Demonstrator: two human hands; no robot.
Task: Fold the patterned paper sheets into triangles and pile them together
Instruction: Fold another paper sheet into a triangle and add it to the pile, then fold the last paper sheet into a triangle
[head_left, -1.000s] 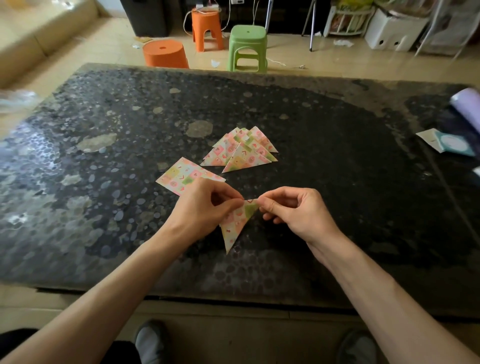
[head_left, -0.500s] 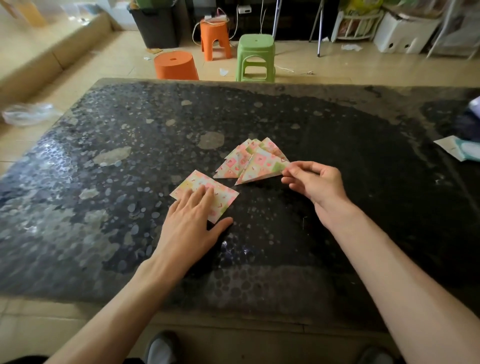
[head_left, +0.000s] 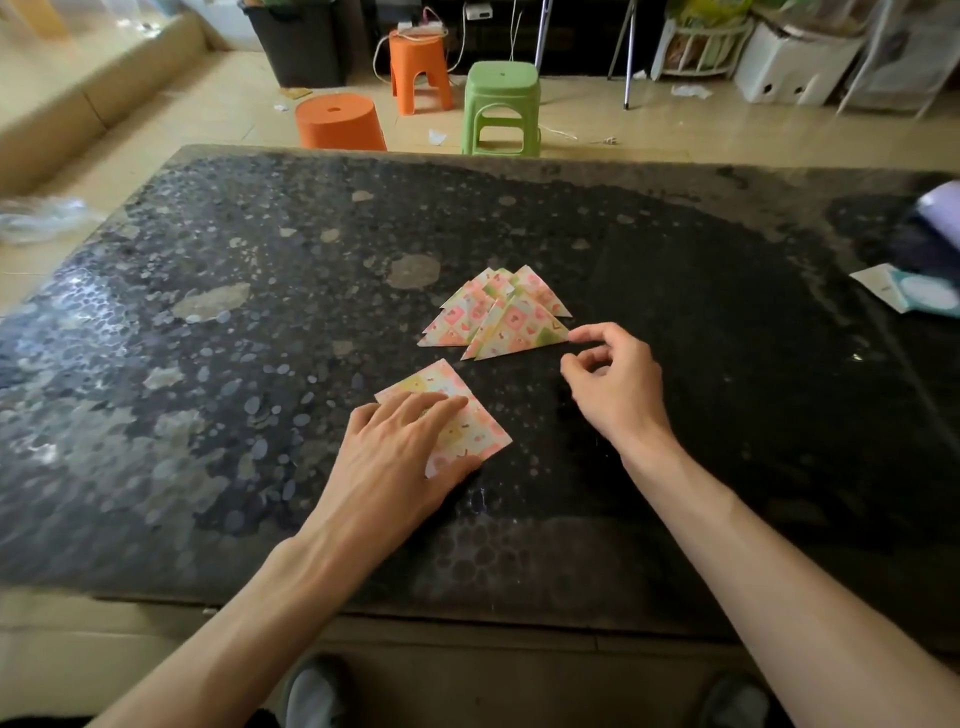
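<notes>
Head view shows your left hand (head_left: 395, 457) pressing flat on the unfolded sheet (head_left: 483, 436) on the bench (head_left: 234, 374); your right hand (head_left: 613, 384), loosely curled and empty, sits beside the finished triangle pile (head_left: 498, 319); at least one fold seems left.

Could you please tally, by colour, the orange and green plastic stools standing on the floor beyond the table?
Orange: 2, the round orange plastic stool and the square orange plastic stool on legs.
Green: 1, the square green plastic stool.
Total: 3.
</notes>
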